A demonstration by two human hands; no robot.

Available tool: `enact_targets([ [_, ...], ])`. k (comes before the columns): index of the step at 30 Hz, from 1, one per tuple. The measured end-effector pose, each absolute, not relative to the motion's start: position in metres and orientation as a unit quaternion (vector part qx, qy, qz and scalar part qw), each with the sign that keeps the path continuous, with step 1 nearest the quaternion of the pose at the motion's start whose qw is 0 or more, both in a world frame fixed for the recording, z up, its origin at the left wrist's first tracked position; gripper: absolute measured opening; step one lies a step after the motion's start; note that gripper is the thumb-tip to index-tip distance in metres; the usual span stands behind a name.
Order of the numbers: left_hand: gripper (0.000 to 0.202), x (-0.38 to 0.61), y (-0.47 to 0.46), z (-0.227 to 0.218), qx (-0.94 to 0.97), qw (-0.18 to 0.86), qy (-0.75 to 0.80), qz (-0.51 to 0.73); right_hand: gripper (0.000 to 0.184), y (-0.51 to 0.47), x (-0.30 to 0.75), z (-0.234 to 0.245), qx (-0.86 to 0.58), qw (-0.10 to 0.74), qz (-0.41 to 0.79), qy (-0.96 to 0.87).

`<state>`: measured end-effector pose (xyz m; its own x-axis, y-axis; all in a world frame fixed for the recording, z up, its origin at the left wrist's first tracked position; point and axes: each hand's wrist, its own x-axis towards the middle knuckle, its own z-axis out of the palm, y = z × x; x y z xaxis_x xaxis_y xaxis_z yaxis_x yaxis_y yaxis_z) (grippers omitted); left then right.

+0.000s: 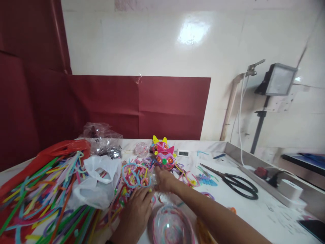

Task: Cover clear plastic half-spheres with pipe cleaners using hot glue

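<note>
My left hand (137, 207) rests at the near edge of a tangled heap of colourful fuzzy pipe cleaners (135, 176), its fingers stretched forward and to the right. My right hand (164, 179) reaches across to the same heap, just in front of two pink toy animal heads (164, 158) with pointed ears and round eyes. Its fingertips are blurred and partly hidden, so I cannot make out anything between them. Close below both hands stands a clear round bowl (172, 225) with a pinkish, swirled look.
Long pipe cleaners (48, 189) spread over red plastic at left, beside a white plastic bag (99, 179). Black-handled scissors (235, 183) lie at right. Behind are clear packaging (101, 137) and a small digital display (183, 153). A raised ledge (264, 179) borders the right side.
</note>
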<state>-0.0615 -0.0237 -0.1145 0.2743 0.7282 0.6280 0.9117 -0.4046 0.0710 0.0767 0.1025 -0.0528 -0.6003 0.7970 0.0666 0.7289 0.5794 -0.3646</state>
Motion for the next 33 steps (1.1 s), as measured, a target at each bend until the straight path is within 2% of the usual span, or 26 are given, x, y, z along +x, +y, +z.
enact_targets([
  [10, 0.032, -0.06, -0.021, -0.121, -0.728, 0.161, -0.606, -0.277, 0.037, 0.095, 0.099, -0.051, -0.42, 0.262, 0.173, -0.852],
  [12, 0.034, -0.058, -0.021, -0.12, -0.724, 0.163, -0.612, -0.275, 0.045, 0.091, 0.105, -0.049, -0.413, 0.292, 0.176, -0.845],
  [15, 0.038, -0.056, -0.023, -0.118, -0.724, 0.162, -0.613, -0.272, 0.069, 0.086, 0.109, -0.051, -0.4, 0.334, 0.175, -0.836],
  [17, 0.039, -0.055, -0.024, -0.118, -0.727, 0.159, -0.611, -0.272, 0.076, 0.084, 0.11, -0.054, -0.393, 0.363, 0.164, -0.829],
  [23, 0.037, -0.053, -0.027, -0.113, -0.723, 0.145, -0.61, -0.29, 0.067, 0.082, 0.108, -0.061, -0.394, 0.437, 0.105, -0.802],
  [26, 0.028, -0.051, -0.028, -0.11, -0.713, 0.137, -0.613, -0.312, 0.066, 0.082, 0.11, -0.057, -0.394, 0.464, 0.088, -0.789],
  [29, 0.024, -0.051, -0.028, -0.106, -0.703, 0.124, -0.61, -0.344, 0.068, 0.082, 0.114, -0.054, -0.386, 0.478, 0.098, -0.783],
  [33, 0.032, -0.053, -0.025, -0.104, -0.669, 0.099, -0.61, -0.413, 0.072, 0.079, 0.119, -0.056, -0.365, 0.479, 0.149, -0.784],
])
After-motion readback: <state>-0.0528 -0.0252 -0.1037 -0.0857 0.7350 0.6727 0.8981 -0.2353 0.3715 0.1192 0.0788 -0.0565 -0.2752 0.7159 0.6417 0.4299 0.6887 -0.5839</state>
